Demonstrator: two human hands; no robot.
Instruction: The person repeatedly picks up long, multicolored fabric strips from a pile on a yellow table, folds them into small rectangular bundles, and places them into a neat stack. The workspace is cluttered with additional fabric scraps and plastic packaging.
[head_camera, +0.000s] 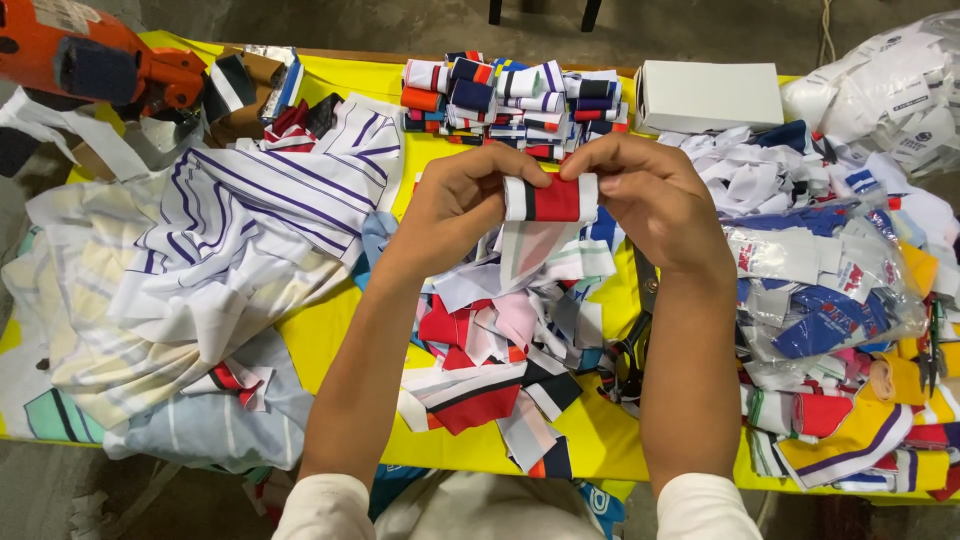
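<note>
My left hand (455, 205) and my right hand (650, 200) both grip a folded knit strip (550, 198) with white, black and red bands, held between them above the table. A paler tail of the strip hangs down under it. Below my hands lies a loose heap of fabric scraps (500, 340) in red, white, pink and black. Beyond my hands stands a stack of folded striped knit pieces (515, 100).
The table carries a yellow cover (320, 330). Striped white garments (230, 230) pile up at the left, an orange machine (90, 60) at the far left corner. A white box (708, 95), plastic bags (880, 90) and more trims (850, 420) fill the right. Black scissors (632, 350) lie near my right forearm.
</note>
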